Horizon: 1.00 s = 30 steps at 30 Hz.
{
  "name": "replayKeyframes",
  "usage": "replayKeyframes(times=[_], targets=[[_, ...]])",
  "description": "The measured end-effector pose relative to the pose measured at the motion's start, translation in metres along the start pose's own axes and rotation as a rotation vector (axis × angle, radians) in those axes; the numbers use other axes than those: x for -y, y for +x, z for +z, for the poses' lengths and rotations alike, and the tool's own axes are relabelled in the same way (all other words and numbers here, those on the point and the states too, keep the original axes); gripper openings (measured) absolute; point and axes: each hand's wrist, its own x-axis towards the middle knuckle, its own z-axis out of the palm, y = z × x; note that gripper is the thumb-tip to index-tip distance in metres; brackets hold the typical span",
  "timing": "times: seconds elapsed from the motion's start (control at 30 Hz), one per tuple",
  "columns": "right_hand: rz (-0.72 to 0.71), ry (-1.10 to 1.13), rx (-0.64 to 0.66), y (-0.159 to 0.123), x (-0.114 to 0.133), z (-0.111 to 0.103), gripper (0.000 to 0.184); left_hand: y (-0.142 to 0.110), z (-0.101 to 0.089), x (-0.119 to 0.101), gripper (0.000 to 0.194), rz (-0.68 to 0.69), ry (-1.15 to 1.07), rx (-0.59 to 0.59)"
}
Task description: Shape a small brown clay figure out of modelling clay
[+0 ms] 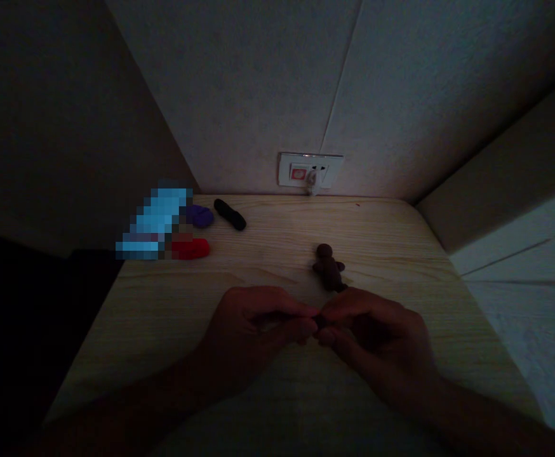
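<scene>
My left hand (258, 327) and my right hand (382, 336) meet low over the table, their fingertips pinched together. Between them is a small dark piece of modelling clay (321, 322), mostly covered by the fingers; its shape is hard to make out. Just beyond my right fingers lies a brown clay figure (329, 270) with a round head, a long body and short stubs at its sides. Its lower end is close to my right hand and partly hidden by it.
At the far left of the wooden table (277, 241) lie a black clay roll (230, 214), a purple lump (201, 216) and a red piece (196, 248), beside a bright pixelated object (158, 219). A wall socket (310, 170) with a plug sits behind the table.
</scene>
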Motion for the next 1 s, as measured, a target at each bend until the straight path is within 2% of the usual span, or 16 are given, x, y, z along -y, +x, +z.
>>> replayKeyframes(times=[0.27, 0.47, 0.6, 1.0], targets=[[0.146, 0.103, 0.004, 0.0037, 0.0034, 0.0015, 0.014, -0.0001, -0.0001, 0.0009, 0.011, 0.018, 0.047, -0.008], [0.226, 0.229, 0.036, 0.0044, 0.0022, 0.0004, 0.006, -0.0019, -0.0021, 0.0019, 0.017, 0.262, 0.177, -0.03], [0.264, 0.24, 0.061, 0.0037, 0.0012, 0.0006, 0.006, -0.0019, -0.0029, 0.0003, 0.013, 0.328, 0.256, -0.039], [0.23, 0.222, 0.002, 0.0028, 0.0014, 0.0008, 0.012, -0.0007, -0.0032, -0.0006, 0.011, 0.287, 0.219, -0.037]])
